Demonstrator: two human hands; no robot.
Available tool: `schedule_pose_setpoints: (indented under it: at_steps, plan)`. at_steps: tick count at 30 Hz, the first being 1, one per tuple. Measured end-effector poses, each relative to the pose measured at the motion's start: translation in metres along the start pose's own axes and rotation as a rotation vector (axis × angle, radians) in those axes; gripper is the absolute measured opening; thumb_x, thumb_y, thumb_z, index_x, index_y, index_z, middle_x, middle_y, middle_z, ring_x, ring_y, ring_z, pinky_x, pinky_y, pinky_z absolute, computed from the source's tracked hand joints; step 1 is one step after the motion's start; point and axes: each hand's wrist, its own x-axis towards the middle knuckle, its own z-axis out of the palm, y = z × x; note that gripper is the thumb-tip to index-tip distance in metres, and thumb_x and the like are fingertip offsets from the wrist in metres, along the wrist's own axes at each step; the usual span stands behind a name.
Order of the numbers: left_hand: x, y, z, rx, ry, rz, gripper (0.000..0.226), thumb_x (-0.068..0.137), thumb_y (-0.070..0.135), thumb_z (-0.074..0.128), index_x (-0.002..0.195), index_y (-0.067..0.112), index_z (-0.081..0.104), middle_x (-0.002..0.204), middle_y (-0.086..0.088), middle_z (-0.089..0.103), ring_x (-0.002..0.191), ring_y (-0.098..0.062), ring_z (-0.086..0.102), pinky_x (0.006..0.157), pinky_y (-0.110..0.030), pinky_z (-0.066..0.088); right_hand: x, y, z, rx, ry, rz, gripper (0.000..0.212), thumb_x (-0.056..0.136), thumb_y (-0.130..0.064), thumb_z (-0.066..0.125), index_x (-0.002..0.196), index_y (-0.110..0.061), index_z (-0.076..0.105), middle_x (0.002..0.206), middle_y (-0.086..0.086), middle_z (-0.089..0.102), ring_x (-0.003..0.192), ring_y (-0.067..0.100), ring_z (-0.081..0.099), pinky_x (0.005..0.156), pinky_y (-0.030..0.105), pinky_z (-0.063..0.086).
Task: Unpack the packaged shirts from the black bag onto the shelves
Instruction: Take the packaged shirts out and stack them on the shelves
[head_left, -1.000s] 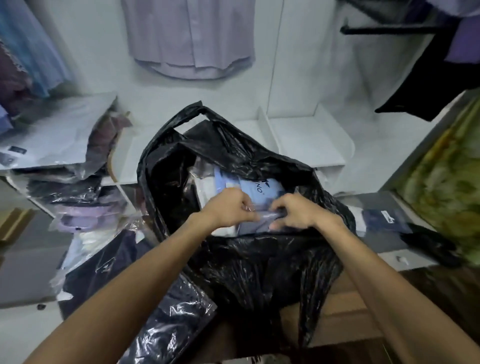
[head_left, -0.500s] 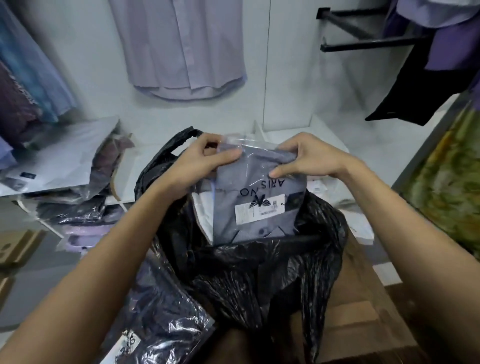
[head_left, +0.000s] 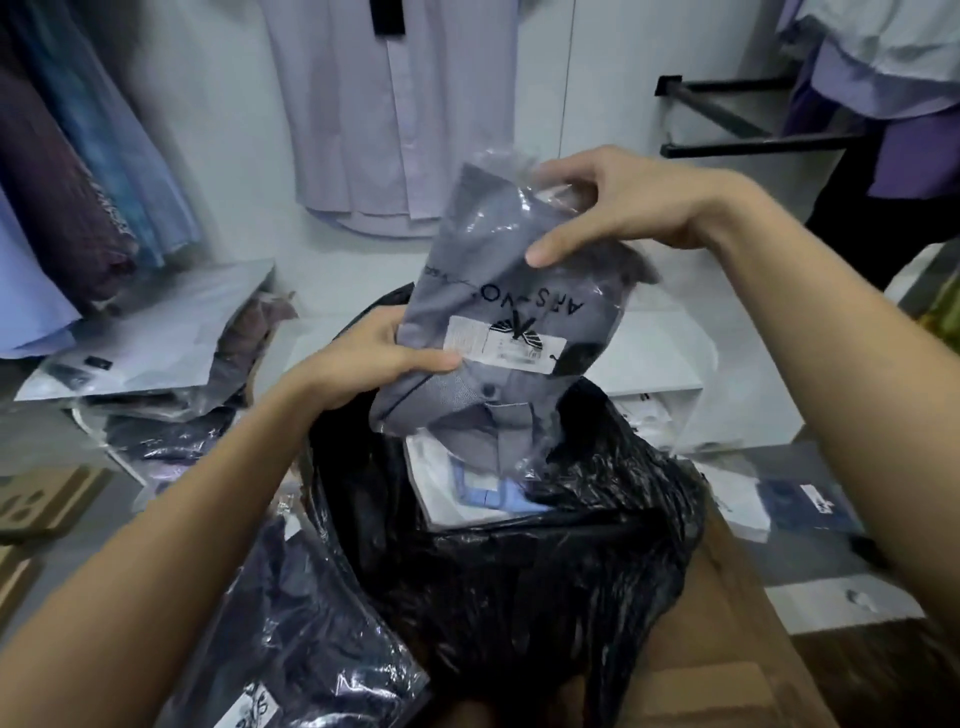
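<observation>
A grey shirt in a clear plastic pack (head_left: 498, 291) hangs above the open black bag (head_left: 519, 561), tilted with its upper end leaning right. My left hand (head_left: 363, 364) grips its lower left edge beside the white label. My right hand (head_left: 618, 208) pinches the upper right end of the pack. Inside the bag lies another packaged shirt (head_left: 467, 493), white and light blue. A white shelf (head_left: 670, 358) stands just behind the bag.
Packaged shirts are piled on the left shelf (head_left: 156, 364), and a dark packaged shirt (head_left: 291, 639) lies at the lower left. Shirts hang on the back wall (head_left: 400, 119). A black rail (head_left: 727, 119) juts out at the upper right. The bag sits on a cardboard box (head_left: 727, 649).
Both hands have lifted the grey packaged shirt out of the bag and raised it. My left hand has slid down to the pack's lower edge, and the pack has tilted.
</observation>
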Motion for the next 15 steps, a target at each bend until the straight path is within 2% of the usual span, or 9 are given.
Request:
schedule_pose_setpoints:
  at_steps: [1, 2, 3, 5, 6, 8, 10, 12, 15]
  plan:
    - [0.003, 0.006, 0.0, 0.053, -0.023, 0.018, 0.038, 0.085, 0.01, 0.079, 0.116, 0.032, 0.073, 0.114, -0.013, 0.076, 0.109, -0.03, 0.071, 0.102, -0.045, 0.053, 0.002, -0.006, 0.002, 0.011, 0.004, -0.019, 0.056, 0.072, -0.025, 0.089, 0.125, -0.022, 0.07, 0.096, -0.008, 0.08, 0.092, 0.01, 0.076, 0.079, 0.031, 0.06]
    - [0.006, 0.011, 0.001, 0.101, -0.036, 0.037, 0.037, 0.086, 0.008, 0.078, 0.113, 0.033, 0.073, 0.111, -0.001, 0.077, 0.104, -0.016, 0.072, 0.098, -0.036, 0.055, 0.006, -0.01, 0.005, -0.006, 0.003, -0.037, 0.052, 0.075, -0.023, 0.088, 0.123, -0.016, 0.072, 0.096, -0.007, 0.08, 0.089, 0.007, 0.075, 0.08, 0.025, 0.06]
    - [0.008, 0.015, 0.002, 0.133, -0.045, 0.047, 0.037, 0.087, 0.007, 0.077, 0.112, 0.033, 0.072, 0.107, 0.01, 0.078, 0.099, -0.005, 0.071, 0.093, -0.027, 0.056, 0.011, -0.01, 0.008, -0.029, -0.003, -0.052, 0.043, 0.077, -0.021, 0.088, 0.117, -0.009, 0.074, 0.096, 0.0, 0.08, 0.086, 0.009, 0.074, 0.08, 0.024, 0.059]
    - [0.013, 0.015, 0.001, 0.154, -0.072, 0.025, 0.035, 0.085, 0.008, 0.08, 0.113, 0.028, 0.072, 0.107, 0.013, 0.077, 0.1, -0.003, 0.071, 0.092, -0.024, 0.056, 0.018, -0.002, 0.013, -0.012, 0.068, -0.089, 0.035, 0.08, -0.019, 0.086, 0.1, 0.007, 0.072, 0.084, 0.014, 0.074, 0.073, 0.013, 0.066, 0.071, 0.027, 0.055]
    - [0.013, 0.01, -0.002, 0.166, -0.093, 0.0, 0.036, 0.082, 0.01, 0.082, 0.114, 0.024, 0.073, 0.11, 0.008, 0.077, 0.102, -0.007, 0.071, 0.094, -0.026, 0.056, 0.021, 0.004, 0.013, 0.022, 0.136, -0.113, 0.039, 0.081, -0.018, 0.086, 0.095, 0.012, 0.067, 0.077, 0.014, 0.066, 0.071, 0.012, 0.059, 0.068, 0.025, 0.05]
    - [0.009, -0.001, -0.009, 0.226, -0.145, -0.047, 0.036, 0.076, 0.011, 0.087, 0.11, 0.018, 0.075, 0.107, 0.006, 0.078, 0.097, -0.006, 0.072, 0.088, -0.023, 0.056, 0.021, 0.02, 0.01, 0.115, 0.253, -0.142, 0.043, 0.083, -0.019, 0.084, 0.096, 0.016, 0.063, 0.08, 0.01, 0.06, 0.075, 0.013, 0.057, 0.072, 0.025, 0.046]
    - [0.008, -0.01, -0.016, 0.273, -0.125, -0.083, 0.025, 0.073, 0.011, 0.089, 0.094, 0.02, 0.078, 0.09, 0.012, 0.077, 0.082, 0.001, 0.069, 0.076, -0.018, 0.053, 0.014, 0.029, 0.007, 0.216, 0.286, -0.096, 0.03, 0.083, -0.015, 0.083, 0.099, 0.008, 0.071, 0.082, 0.003, 0.069, 0.078, 0.009, 0.065, 0.074, 0.022, 0.052]
    - [0.01, -0.008, -0.021, 0.306, -0.053, -0.075, 0.019, 0.072, 0.011, 0.09, 0.079, 0.024, 0.078, 0.075, 0.018, 0.071, 0.071, 0.005, 0.062, 0.069, -0.016, 0.048, 0.006, 0.036, 0.005, 0.25, 0.277, -0.024, 0.014, 0.082, -0.009, 0.083, 0.094, -0.01, 0.077, 0.088, 0.001, 0.076, 0.077, 0.007, 0.069, 0.066, 0.017, 0.053]
    - [0.019, 0.003, -0.03, 0.545, -0.002, 0.009, 0.022, 0.07, 0.02, 0.092, 0.076, 0.027, 0.072, 0.065, 0.023, 0.062, 0.065, 0.01, 0.054, 0.064, -0.013, 0.043, -0.002, 0.044, -0.006, 0.133, 0.381, -0.069, 0.03, 0.076, 0.002, 0.084, 0.092, -0.023, 0.077, 0.092, 0.008, 0.076, 0.079, 0.008, 0.067, 0.069, 0.018, 0.054]
